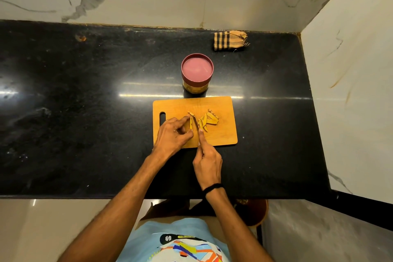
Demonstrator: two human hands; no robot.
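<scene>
Atop the cutting board point(225, 136), left hand point(172, 137) is pinching a strip point(191, 126) steady; right hand point(208, 160) is gripping the slicing knife point(195, 123).

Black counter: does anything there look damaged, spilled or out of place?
Small things only. The black counter has a brown chip-like spot near its back edge, and yellow streaks stain the right wall. Nothing is spilled; the cut pieces all lie on the cutting board.
</scene>
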